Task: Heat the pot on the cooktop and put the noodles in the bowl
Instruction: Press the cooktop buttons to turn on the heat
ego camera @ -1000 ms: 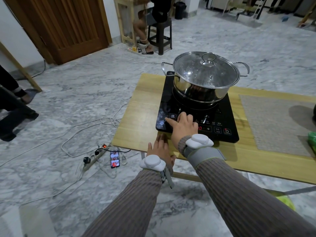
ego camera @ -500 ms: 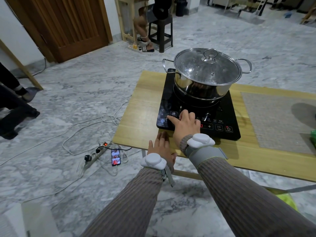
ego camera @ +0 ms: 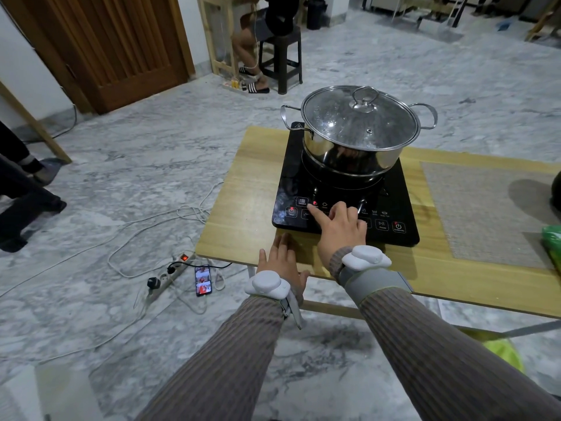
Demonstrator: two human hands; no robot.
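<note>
Steel pot (ego camera: pixel 358 141) with fogged glass lid (ego camera: pixel 359 118) sits on the burner ring of the glossy black induction cooktop (ego camera: pixel 394 189), lid on likely to keep heat in. Right hand (ego camera: pixel 340 229) holds nothing, index finger out on the touch panel, other fingers curled, probably setting heat. Left hand (ego camera: pixel 280 262) flat, open, empty on the wooden desk (ego camera: pixel 243 189) edge for support. Woven mat (ego camera: pixel 473 208) beside; no bowl or noodles seen

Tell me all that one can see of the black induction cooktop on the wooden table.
The flat black glass induction cooktop lies on the light wooden table. A lidded shiny steel pot stands on its rear ring. Along the front runs a row of touch buttons, some lit red. The right hand reaches over this panel, forefinger on or just above it.
</note>
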